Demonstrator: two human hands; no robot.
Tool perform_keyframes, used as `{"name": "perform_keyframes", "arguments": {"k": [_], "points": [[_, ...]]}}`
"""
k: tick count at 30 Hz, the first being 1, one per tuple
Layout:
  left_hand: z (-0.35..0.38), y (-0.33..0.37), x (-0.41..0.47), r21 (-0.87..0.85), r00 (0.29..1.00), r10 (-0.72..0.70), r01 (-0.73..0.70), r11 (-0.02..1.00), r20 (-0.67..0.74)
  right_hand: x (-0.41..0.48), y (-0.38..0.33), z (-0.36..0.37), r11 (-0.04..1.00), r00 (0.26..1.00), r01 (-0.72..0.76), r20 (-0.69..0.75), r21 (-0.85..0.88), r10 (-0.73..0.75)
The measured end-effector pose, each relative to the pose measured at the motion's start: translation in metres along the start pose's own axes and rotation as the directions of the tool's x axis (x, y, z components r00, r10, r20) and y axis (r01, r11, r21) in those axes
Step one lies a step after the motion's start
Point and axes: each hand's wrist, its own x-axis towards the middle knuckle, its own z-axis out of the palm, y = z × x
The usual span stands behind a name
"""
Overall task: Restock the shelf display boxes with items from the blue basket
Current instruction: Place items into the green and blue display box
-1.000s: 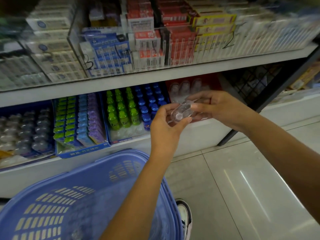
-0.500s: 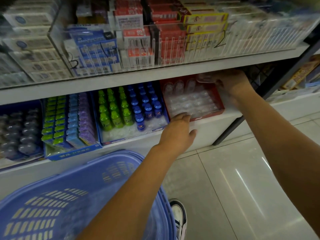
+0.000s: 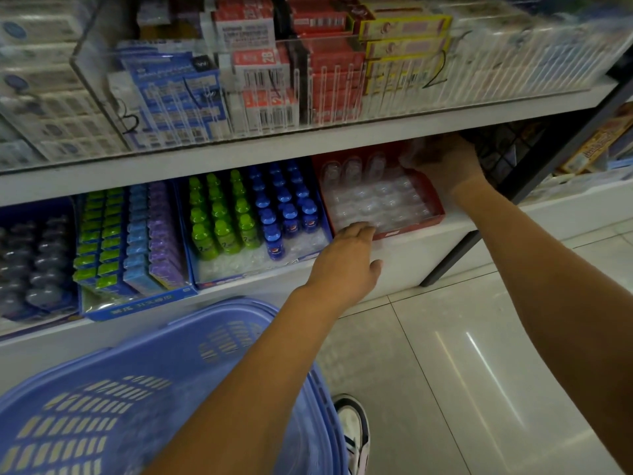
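A red display box (image 3: 412, 228) sits on the lower shelf at the right, lined with a clear tray of clear plastic items. My right hand (image 3: 450, 168) reaches under the upper shelf to the box's back right corner and holds a clear plastic item (image 3: 415, 153), which is blurred. My left hand (image 3: 346, 265) lies at the box's front left corner, its fingers stretched out onto the rim and the clear tray. The blue basket (image 3: 102, 389) is below my left forearm at the lower left; its contents do not show.
Left of the red box stands a blue box (image 3: 246, 274) of green and blue bottles, then a box of green, blue and purple packs (image 3: 137, 308). The upper shelf board (image 3: 308, 142) hangs low over the boxes. Tiled floor and my shoe (image 3: 354, 426) lie at the right.
Both hands held the clear item together in front of the shelf; my right hand has carried it to the back of the red box, and my left hand has dropped to the box's front edge.
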Motion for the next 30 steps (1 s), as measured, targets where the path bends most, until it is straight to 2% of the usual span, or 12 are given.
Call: {"name": "perform_keyframes", "arguments": {"k": [2, 4, 11, 14, 17, 20, 23, 25, 26, 28, 29, 30], "points": [[0.0, -0.001, 0.0, 0.008, 1.0, 0.006, -0.006, 1.0, 0.005, 0.001, 0.003, 0.002, 0.969, 0.989, 0.15, 0.02, -0.198, -0.148], [0.0, -0.001, -0.001, 0.009, 1.0, 0.012, -0.012, 1.0, 0.007, 0.001, 0.004, 0.004, 0.931, 0.967, 0.254, 0.045, -0.261, -0.251], [-0.002, -0.003, -0.001, 0.003, 1.0, 0.022, -0.022, 1.0, 0.007, 0.006, -0.004, -0.013, 0.901, 0.913, 0.398, 0.177, -0.175, -0.368], [-0.002, -0.004, -0.001, -0.001, 1.0, 0.026, -0.026, 1.0, 0.004, 0.007, -0.003, -0.014, 0.92, 0.918, 0.376, 0.181, -0.112, -0.353], [0.0, -0.005, 0.001, 0.003, 1.0, 0.03, -0.03, 1.0, 0.005, 0.009, -0.004, -0.009, 0.93, 0.909, 0.362, 0.247, -0.068, -0.336], [0.002, -0.006, 0.003, 0.015, 1.0, 0.024, -0.024, 1.0, 0.008, 0.006, -0.013, -0.001, 0.959, 0.943, 0.282, 0.178, 0.028, -0.283], [0.0, -0.004, 0.002, 0.007, 1.0, 0.013, -0.013, 1.0, 0.027, 0.004, -0.019, 0.004, 0.942, 0.944, 0.318, 0.13, -0.106, -0.304], [-0.005, 0.001, -0.004, -0.036, 1.0, 0.024, -0.024, 0.999, -0.006, 0.0, -0.022, 0.002, 0.912, 0.921, 0.361, 0.231, -0.194, -0.315], [-0.008, 0.002, -0.011, -0.08, 0.998, 0.035, -0.039, 0.996, -0.056, -0.004, -0.024, -0.001, 0.887, 0.924, 0.353, 0.261, -0.296, -0.28], [-0.014, 0.0, -0.032, -0.203, 0.98, 0.027, -0.068, 0.977, -0.198, -0.018, -0.039, -0.007, 0.876, 0.966, 0.246, 0.178, -0.415, -0.188], [-0.017, -0.005, -0.048, -0.27, 0.966, -0.001, -0.072, 0.96, -0.26, -0.031, -0.051, -0.009, 0.887, 0.978, 0.203, 0.125, -0.414, -0.165], [-0.017, -0.013, -0.067, -0.333, 0.952, -0.046, -0.059, 0.941, -0.301, -0.049, -0.065, -0.011, 0.892, 0.974, 0.221, 0.126, -0.395, -0.186]]}}
